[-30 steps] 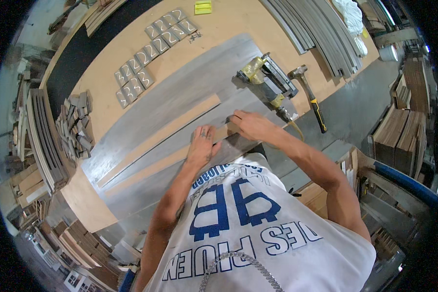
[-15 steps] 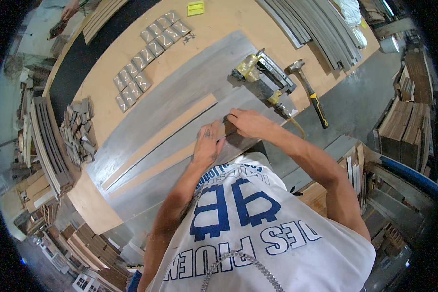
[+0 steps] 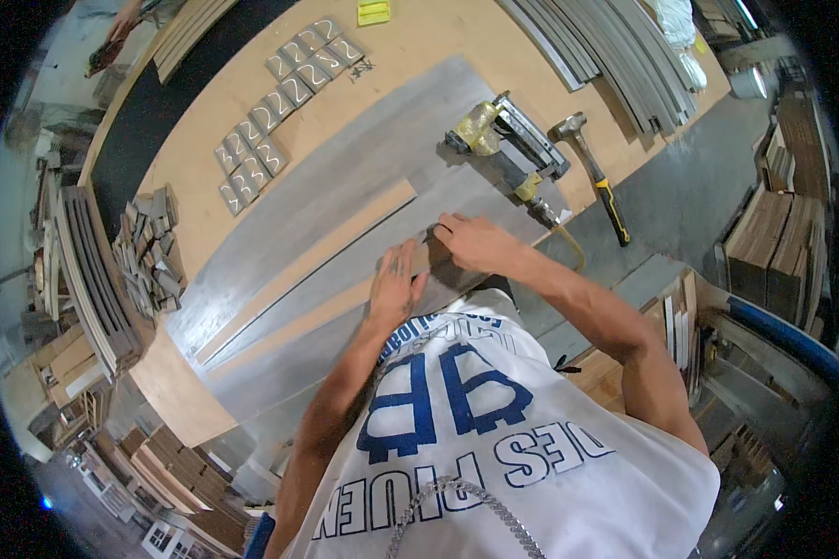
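Observation:
A large grey panel (image 3: 326,177) lies on the tan worktable, with pale wood strips (image 3: 308,265) and long grey boards (image 3: 317,272) set along it. My left hand (image 3: 397,282) rests on the near strip and board, its fingers stretched out and lying flat. Just right of it, my right hand (image 3: 475,242) bends its fingers down at the right end of that strip. Whatever is under those fingertips is hidden by the hand and its dark shadow. Beyond my right hand lie a nail gun (image 3: 513,140) with yellow wrapping and a hammer (image 3: 592,177) with a black and yellow handle.
Small grey blocks with pale squiggles (image 3: 294,88) stand in rows at the far left of the worktable (image 3: 410,37). A pile of offcuts (image 3: 147,247) lies left, grey slats (image 3: 606,56) far right. An air hose (image 3: 573,247) runs off the nail gun. A yellow box (image 3: 374,12) sits far back.
Both hands stay in nearly the same place. My left fingers have shifted slightly on the strip, and the right fingertips sit a touch lower.

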A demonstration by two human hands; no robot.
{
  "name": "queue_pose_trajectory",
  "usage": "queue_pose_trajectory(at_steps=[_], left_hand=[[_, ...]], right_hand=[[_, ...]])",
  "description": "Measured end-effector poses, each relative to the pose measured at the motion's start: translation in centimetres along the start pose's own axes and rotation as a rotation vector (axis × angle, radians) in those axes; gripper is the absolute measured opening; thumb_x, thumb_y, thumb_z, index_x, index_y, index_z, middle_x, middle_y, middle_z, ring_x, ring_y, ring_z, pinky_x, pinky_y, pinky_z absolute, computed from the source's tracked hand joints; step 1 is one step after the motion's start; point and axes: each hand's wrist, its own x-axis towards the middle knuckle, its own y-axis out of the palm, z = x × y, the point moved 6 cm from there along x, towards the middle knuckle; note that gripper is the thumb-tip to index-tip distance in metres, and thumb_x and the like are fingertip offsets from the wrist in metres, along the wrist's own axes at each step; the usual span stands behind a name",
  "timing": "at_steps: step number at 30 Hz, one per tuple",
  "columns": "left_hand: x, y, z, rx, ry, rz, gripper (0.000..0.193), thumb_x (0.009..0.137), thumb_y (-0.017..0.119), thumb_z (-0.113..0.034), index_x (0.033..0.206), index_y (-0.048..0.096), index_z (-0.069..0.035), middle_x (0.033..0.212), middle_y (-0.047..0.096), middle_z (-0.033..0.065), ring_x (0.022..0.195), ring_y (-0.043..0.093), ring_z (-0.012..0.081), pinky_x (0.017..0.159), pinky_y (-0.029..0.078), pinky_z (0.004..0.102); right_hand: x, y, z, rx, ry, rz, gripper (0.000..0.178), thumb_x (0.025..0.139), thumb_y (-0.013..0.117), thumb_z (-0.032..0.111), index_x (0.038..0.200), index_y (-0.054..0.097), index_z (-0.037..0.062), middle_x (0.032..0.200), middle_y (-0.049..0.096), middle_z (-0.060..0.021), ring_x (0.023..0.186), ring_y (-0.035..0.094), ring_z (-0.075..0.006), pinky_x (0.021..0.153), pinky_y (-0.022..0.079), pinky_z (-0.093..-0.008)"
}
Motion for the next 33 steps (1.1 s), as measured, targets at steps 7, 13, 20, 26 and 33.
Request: queue_pose_trajectory(at_steps=[7,13,20,26,33], left_hand=[[0.6,-0.3,-0.9,0.049,-0.092,0.067,0.079,0.086,0.07,-0.021,0.148,0.03,0.003,0.132,0.052,0.0222,0.123,0.047,0.0376,0.105,0.038,0.0475],[2.1,1.5,-1.8,-0.015,-0.035,-0.002,0.088,0.08,0.074,-0.011,0.152,0.024,-0.001,0.127,0.058,0.0187,0.117,0.05,0.0377,0.104,0.04,0.0434],[2.3,1.0,-2.1,-0.014,-0.007,-0.025,0.086,0.08,0.07,-0.003,0.152,0.022,0.002,0.127,0.059,0.0193,0.116,0.051,0.0392,0.1,0.045,0.0442],[2.2,0.9,-2.2,-0.085,-0.022,-0.022,0.086,0.079,0.07,-0.003,0.15,0.023,0.002,0.126,0.059,0.0198,0.116,0.051,0.0392,0.1,0.045,0.0441],[1.7,0.9,-1.9,-0.096,-0.017,-0.042,0.076,0.085,0.067,-0.012,0.148,0.027,0.003,0.129,0.059,0.0162,0.121,0.049,0.0356,0.105,0.041,0.0418]], right_hand=[[-4.6,-1.4,0.7,0.638,0.441,-0.209,0.077,0.083,0.074,0.017,0.144,0.034,-0.0059,0.131,0.057,-0.0251,0.118,0.058,-0.0418,0.1,0.048,-0.0426],[-5.1,3.5,1.5,0.996,0.516,-0.436,0.076,0.086,0.069,0.022,0.146,0.034,-0.0074,0.134,0.054,-0.031,0.125,0.053,-0.0427,0.105,0.043,-0.0419],[-4.9,2.9,1.6,0.909,0.593,-0.423,0.074,0.087,0.068,0.022,0.145,0.034,-0.0092,0.131,0.056,-0.031,0.123,0.054,-0.0438,0.106,0.041,-0.0436],[-5.0,2.6,1.6,0.934,0.589,-0.387,0.073,0.087,0.067,0.021,0.146,0.035,-0.009,0.132,0.056,-0.0305,0.124,0.054,-0.0421,0.106,0.042,-0.0427],[-5.0,2.2,1.8,0.966,0.603,-0.352,0.071,0.087,0.066,0.017,0.146,0.035,-0.0082,0.133,0.058,-0.0271,0.126,0.055,-0.0388,0.107,0.042,-0.0402]])
